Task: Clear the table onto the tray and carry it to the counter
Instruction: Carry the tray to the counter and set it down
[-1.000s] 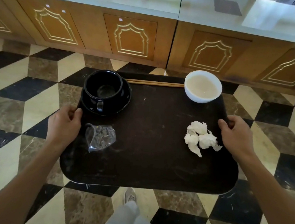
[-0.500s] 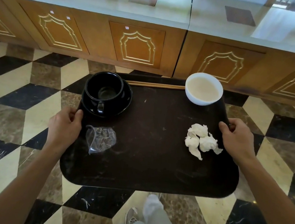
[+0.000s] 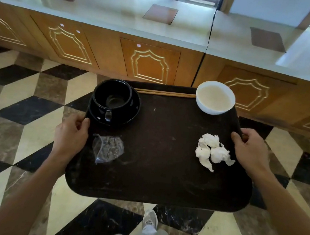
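I hold a dark brown tray [image 3: 158, 176] level above the floor. My left hand [image 3: 70, 136] grips its left rim and my right hand [image 3: 249, 152] grips its right rim. A black cup [image 3: 111, 97] on a black saucer [image 3: 129, 112] sits at the tray's far left. A white bowl [image 3: 215, 98] of pale liquid is at the far right, with wooden chopsticks [image 3: 165, 93] lying along the far edge between them. A crumpled clear plastic cup [image 3: 107, 148] lies near my left hand and crumpled white napkins [image 3: 212, 152] near my right.
A long counter [image 3: 123, 16] with a pale glossy top and carved wooden fronts [image 3: 149, 64] runs across just beyond the tray. The floor [image 3: 17, 90] is checkered marble. My shoe [image 3: 150, 222] shows below the tray.
The counter has come closer and more of its top is in sight. The tray and everything on it stay in the same grip and arrangement.
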The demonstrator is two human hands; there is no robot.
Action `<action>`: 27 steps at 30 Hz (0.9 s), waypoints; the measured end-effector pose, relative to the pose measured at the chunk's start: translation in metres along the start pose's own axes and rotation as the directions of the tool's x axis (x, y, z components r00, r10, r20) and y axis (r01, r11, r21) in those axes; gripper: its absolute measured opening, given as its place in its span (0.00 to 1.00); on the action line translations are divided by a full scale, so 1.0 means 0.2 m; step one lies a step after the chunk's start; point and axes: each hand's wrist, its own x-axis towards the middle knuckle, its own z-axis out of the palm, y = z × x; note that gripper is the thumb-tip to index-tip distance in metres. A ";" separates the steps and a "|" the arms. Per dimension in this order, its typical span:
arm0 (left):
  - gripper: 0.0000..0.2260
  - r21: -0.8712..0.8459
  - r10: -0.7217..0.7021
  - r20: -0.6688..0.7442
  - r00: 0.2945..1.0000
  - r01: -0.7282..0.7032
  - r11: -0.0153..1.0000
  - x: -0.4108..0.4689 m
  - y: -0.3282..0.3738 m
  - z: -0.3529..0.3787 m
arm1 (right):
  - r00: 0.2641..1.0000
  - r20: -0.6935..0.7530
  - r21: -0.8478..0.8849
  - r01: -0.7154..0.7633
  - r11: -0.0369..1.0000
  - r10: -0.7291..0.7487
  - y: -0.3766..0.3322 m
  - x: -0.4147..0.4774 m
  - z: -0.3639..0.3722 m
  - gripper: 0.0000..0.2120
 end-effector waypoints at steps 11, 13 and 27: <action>0.09 0.033 -0.004 -0.001 1.000 0.004 0.999 0.45 0.15 0.24 | 0.999 0.044 0.034 -0.002 0.999 0.000 -0.09 0.61 0.11 0.10; 0.09 0.039 -0.003 0.001 1.000 0.003 0.999 0.56 0.16 0.28 | 0.999 0.044 0.036 0.000 0.999 -0.001 -0.12 0.70 0.16 0.09; 0.09 0.007 0.045 0.044 0.998 -0.045 0.999 1.63 0.25 0.50 | 0.999 -0.028 0.024 -0.043 0.999 0.044 -0.52 1.44 0.55 0.12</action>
